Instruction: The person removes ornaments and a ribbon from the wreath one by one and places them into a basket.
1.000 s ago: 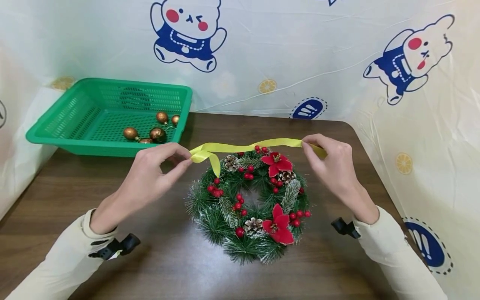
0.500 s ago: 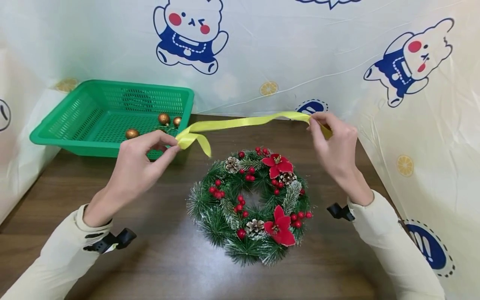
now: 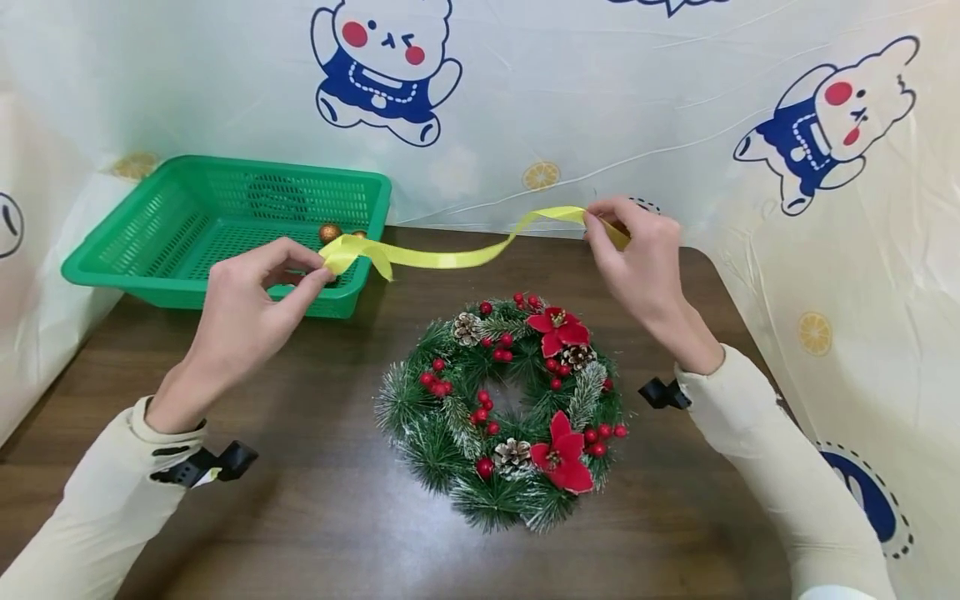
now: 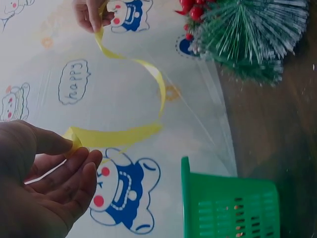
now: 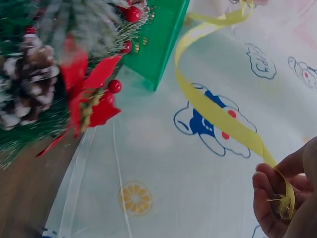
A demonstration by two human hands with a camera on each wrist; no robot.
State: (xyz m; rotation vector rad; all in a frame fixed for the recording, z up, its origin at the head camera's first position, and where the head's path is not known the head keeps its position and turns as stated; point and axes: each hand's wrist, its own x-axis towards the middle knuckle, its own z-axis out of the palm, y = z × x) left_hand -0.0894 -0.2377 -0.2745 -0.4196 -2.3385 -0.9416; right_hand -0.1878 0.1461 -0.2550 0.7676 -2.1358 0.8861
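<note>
Left hand (image 3: 251, 287): pinched one end of the ribbon (image 3: 442, 254) between thumb and forefinger; the other fingers lay loosely curled beneath, holding nothing else. It hung in front of the basket's near right corner.
Right hand (image 3: 637, 258): pinched the other end between thumb and fingertips, raised near the backdrop at the table's far edge. The right wrist view showed that end frayed where it lay against the fingers (image 5: 267, 198).
Ribbon: yellow, strung in the air between the two hands, slack, with one twist along its run and a short tail drooping just beside the left hand. It hung beyond the wreath and touched neither wreath nor table.
Wreath (image 3: 506, 408): green needles, red berries, pine cones and two red flowers; lay flat on the table (image 3: 315, 500), between the forearms and nearer the person than the ribbon. No ribbon showed anywhere on it.
Basket (image 3: 225, 221): green plastic, at the table's far left corner; held gold baubles (image 3: 330, 232), most of them hidden behind the left hand.
Backdrop (image 3: 525, 108): pale sheeting printed with cartoon figures and lemon slices, behind and to the right of the table.
Progress, as judged: ribbon in hand and spread out between both hands; not yet laid on, wound round or tied to the wreath, so any fastening remained to be done.
</note>
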